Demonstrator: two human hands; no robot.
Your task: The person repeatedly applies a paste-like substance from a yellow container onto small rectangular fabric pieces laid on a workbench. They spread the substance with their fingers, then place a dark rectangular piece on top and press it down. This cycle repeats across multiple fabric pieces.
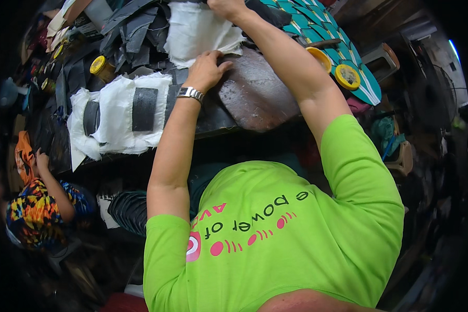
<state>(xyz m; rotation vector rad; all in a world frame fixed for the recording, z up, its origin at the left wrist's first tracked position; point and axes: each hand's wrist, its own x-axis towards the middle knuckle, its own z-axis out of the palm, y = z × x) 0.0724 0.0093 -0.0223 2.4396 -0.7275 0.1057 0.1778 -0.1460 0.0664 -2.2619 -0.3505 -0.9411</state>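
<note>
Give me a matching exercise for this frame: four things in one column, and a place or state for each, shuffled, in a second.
Things:
1. Left hand
2. Right hand
3. Dark strip
4. Yellow lid

Places or states:
A. lies on the white cloth at the left of the table
B. on the teal pieces at the right
C. at the top edge of the upper cloth
D. wears a watch at the wrist, presses the upper cloth's lower edge

Pairs: 1-D, 2-C, 3-A, 4-B

White cloth [197,28]: matt, frayed edges; dark strips [144,108] matt, leather-like; workbench [255,93] worn, dull sheen; wristwatch [190,93] shiny metal; yellow lids [347,76] smooth plastic.
</note>
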